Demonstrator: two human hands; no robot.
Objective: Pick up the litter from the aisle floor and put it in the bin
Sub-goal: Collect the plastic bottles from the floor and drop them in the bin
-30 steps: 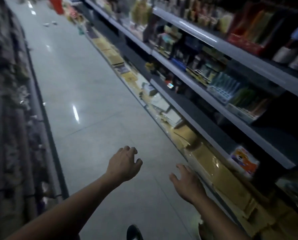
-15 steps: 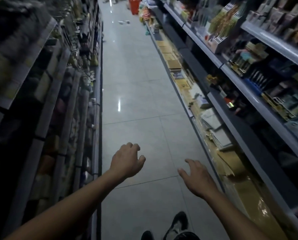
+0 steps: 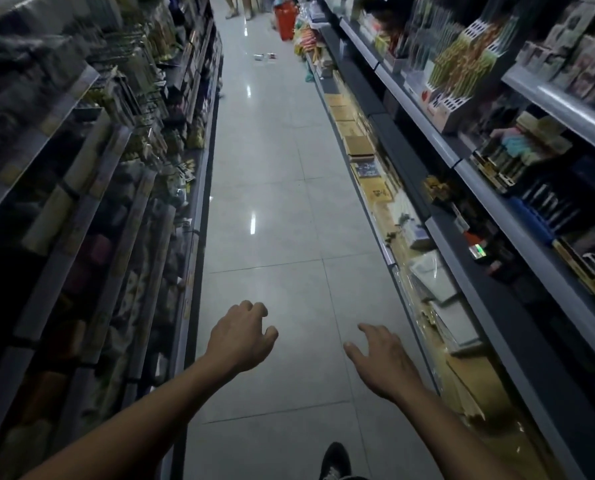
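Head camera view, the only one: a narrow shop aisle seen from above, looking forward and down. Pale glossy floor tiles (image 3: 275,216) run between a dark shelf unit on the left (image 3: 92,188) and a stationery shelf unit on the right (image 3: 462,157).

Both bare arms reach forward, low in the frame. The left hand (image 3: 240,336) hangs with its fingers loosely curled and nothing inside them. The right hand (image 3: 381,358) is spread flat, palm down, its grip likewise slack and holding nothing. A dark shoe (image 3: 336,460) shows at the bottom edge, mid-stride by the look of it.

The litter (image 3: 265,56) lies far down the aisle on the open floor: two small pale scraps, close together, too small and blurred to identify. Just beyond them, against the right-hand shelving, stands a red bin (image 3: 285,23). Another person's legs (image 3: 239,5) stand at the aisle's far end.

The step in hand appears to be the walk toward the litter. To do it well, keep to the middle of the aisle, clear of the goods stacked along the lowest right shelf, and stop just short of the scraps before crouching. With two pieces and two free hands, one piece in each would likely save a second trip to the bin.
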